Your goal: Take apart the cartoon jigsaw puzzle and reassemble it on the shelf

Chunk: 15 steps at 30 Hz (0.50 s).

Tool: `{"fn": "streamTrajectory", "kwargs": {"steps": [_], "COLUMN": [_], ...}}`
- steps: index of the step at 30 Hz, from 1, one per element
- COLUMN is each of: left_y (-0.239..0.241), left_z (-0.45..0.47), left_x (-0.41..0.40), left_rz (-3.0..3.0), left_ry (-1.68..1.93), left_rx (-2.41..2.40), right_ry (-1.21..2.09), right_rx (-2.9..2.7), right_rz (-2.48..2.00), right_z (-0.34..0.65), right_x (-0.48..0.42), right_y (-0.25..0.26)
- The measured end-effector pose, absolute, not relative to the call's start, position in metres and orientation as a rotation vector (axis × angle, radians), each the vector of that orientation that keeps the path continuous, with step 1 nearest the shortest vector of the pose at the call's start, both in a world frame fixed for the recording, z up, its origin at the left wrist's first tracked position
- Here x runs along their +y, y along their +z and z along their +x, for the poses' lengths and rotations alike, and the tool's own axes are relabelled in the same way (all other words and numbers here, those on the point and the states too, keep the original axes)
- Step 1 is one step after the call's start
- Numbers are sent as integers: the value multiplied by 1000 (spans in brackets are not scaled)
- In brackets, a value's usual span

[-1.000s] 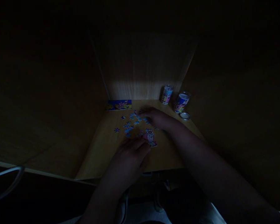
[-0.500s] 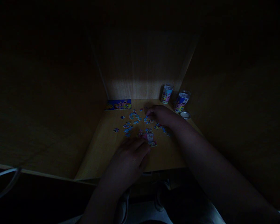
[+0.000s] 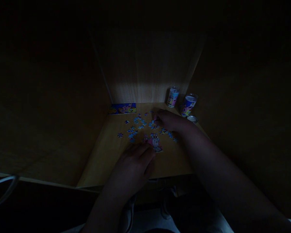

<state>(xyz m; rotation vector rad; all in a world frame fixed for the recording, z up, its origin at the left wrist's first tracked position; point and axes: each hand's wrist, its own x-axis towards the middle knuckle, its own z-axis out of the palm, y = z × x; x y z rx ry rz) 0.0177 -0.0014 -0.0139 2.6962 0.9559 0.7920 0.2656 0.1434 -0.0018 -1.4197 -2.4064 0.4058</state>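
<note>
In the dim light, my left hand [image 3: 137, 158] lies low on the board, its bent fingers pressed on the lower left edge of a joined puzzle section [image 3: 156, 142] in pink and white. Farther back, my right hand [image 3: 167, 119] has thumb and fingertips pinched together at a small light-blue puzzle piece [image 3: 153, 122]. The fingers partly cover that piece. Loose blue puzzle pieces [image 3: 132, 131] are spread left of the joined section. More loose pieces [image 3: 169, 133] lie under and beside my right wrist.
At the back left lies a blue cartoon picture strip [image 3: 123, 108]. Two printed cans, one light blue [image 3: 172, 97] and one dark blue [image 3: 188, 106], stand at the back right. A round lid [image 3: 192, 119] lies before them. Wooden panels [image 3: 147, 74] enclose the board [image 3: 99, 161].
My right hand's fingertips have shifted slightly down and right among the loose pieces, and more of the light-blue piece shows. My left hand keeps its place on the joined section.
</note>
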Motion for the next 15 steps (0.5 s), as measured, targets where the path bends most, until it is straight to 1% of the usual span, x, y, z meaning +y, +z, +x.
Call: {"fn": "streamTrajectory", "kwargs": {"steps": [5,10,15], "left_y": [-14,-14,-13], "left_z": [18,18,18], "left_x": [-2,-2,-2], "left_rz": [2697,2694,2686], "left_ry": [751,782,766], "left_rx": [982,967,964], "right_ry": [439,493,444], "right_rx": [-2362,-2380,-2285], "right_rz": [-1418,-1308,-1287], "right_z": [262,260,261], "right_x": [143,144,146], "right_y": [-1,1,-2]}}
